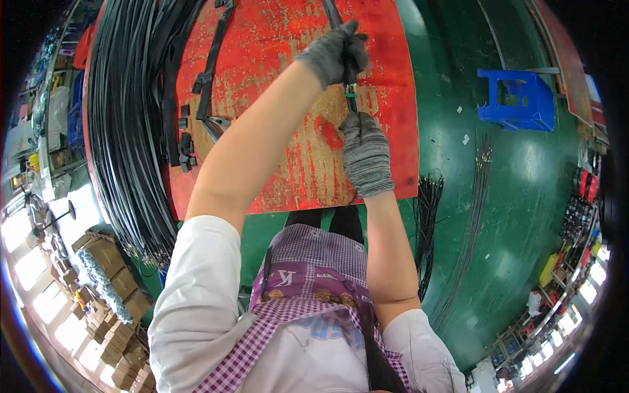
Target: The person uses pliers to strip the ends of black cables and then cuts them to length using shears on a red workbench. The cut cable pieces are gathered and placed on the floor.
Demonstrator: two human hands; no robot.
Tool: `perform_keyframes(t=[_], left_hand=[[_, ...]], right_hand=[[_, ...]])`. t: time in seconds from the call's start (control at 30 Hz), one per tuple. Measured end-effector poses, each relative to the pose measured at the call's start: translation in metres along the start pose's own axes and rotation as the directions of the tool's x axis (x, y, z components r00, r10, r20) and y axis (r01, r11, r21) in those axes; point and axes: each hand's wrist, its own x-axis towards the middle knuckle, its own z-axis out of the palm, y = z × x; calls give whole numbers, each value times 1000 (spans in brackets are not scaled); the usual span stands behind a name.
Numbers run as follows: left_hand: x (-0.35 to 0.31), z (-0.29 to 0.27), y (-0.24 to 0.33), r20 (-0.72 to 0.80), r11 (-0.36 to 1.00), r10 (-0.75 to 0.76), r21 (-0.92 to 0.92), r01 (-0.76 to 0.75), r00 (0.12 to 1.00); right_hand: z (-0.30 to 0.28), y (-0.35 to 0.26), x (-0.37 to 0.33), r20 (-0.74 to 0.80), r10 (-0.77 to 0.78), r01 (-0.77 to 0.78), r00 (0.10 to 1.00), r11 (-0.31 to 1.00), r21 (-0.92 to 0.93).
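Observation:
My left hand (334, 54), in a grey knit glove, is closed round a black cable (333, 13) near the far part of the red board. The cable runs up past it to the top edge of the view. Nearer to me, my right hand (367, 154), gloved alike, grips the same cable lower down. Between the two hands a short green band (350, 95) circles the cable. How the fingertips sit on it is partly hidden by the gloves. A metal-jawed hand tool (215, 127) lies left of my left forearm, partly covered by it.
The worn red tabletop (295, 190) bears a thick bundle of long black cables (124, 131) on its left. Small black pieces (187, 147) and a black strip (213, 59) lie beside it. A blue plastic stool (517, 101) and more cables (429, 223) are on the green floor at right.

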Motion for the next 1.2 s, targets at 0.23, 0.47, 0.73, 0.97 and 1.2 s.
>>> perform_keyframes(t=[0.23, 0.47, 0.73, 0.97, 1.2], left_hand=[[-20, 9, -63, 149, 974, -33, -218, 66, 988], [-49, 38, -79, -471, 822, 405, 563, -86, 784], [-44, 2, -92, -309, 918, 337, 319, -237, 890], [-74, -4, -121, -326, 942, 308, 233, -240, 894], [-49, -69, -131, -292, 735, 624, 536, -416, 725]], right_hand=[[10, 30, 9, 227, 272, -350, 935, 812, 468], [18, 16, 8, -63, -15, 15, 998, 1000, 0], [39, 46, -68, 146, 314, -346, 938, 855, 385], [15, 18, -52, 378, 599, -702, 706, 521, 485], [9, -47, -24, 118, -23, 31, 993, 998, -59]])
